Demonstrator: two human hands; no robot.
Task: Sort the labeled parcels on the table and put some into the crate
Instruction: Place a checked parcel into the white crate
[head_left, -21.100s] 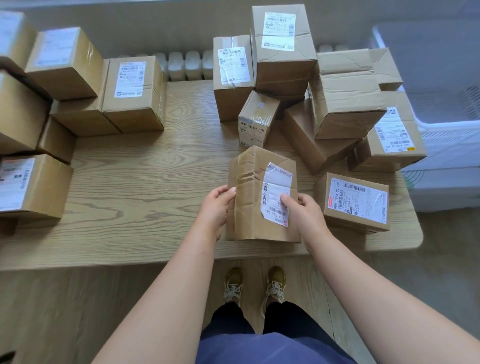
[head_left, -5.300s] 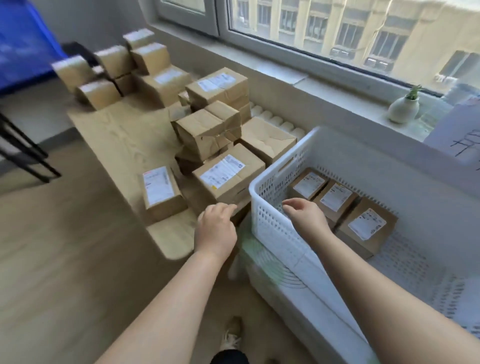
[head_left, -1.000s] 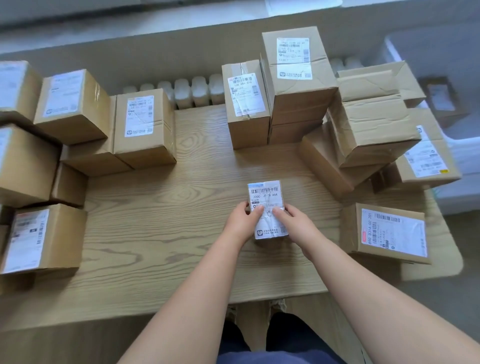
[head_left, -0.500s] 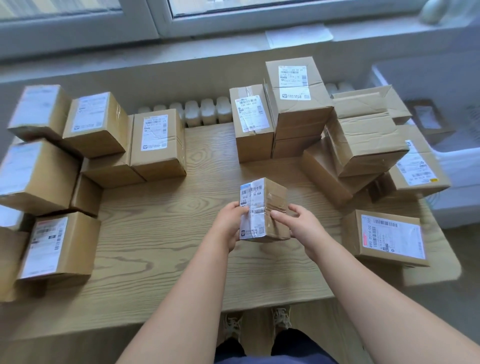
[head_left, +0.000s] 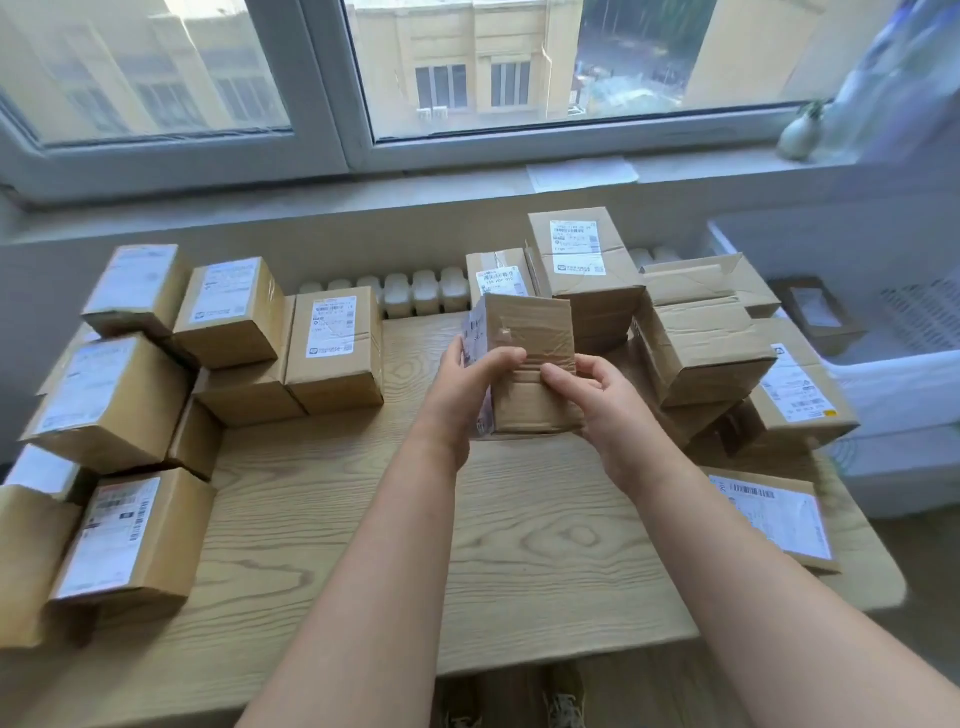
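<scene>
A small taped cardboard parcel (head_left: 530, 338) is held up above the middle of the wooden table (head_left: 519, 545). Its label faces left, and only the label's edge shows. My left hand (head_left: 467, 395) grips the parcel's left side with the thumb across the front. My right hand (head_left: 602, 400) holds its lower right corner. The white crate (head_left: 893, 374) stands off the table's right end with a labeled parcel (head_left: 815, 312) inside.
A stack of labeled parcels (head_left: 130, 395) fills the table's left side, and another pile (head_left: 696, 343) stands at the back right. A flat parcel (head_left: 774, 514) lies near the right front corner. Behind are a radiator (head_left: 415, 291) and a windowsill with a small vase (head_left: 800, 135).
Both hands have lifted the small parcel off the table and turned it, so the label that faced up now faces left. The view has tilted up toward the window.
</scene>
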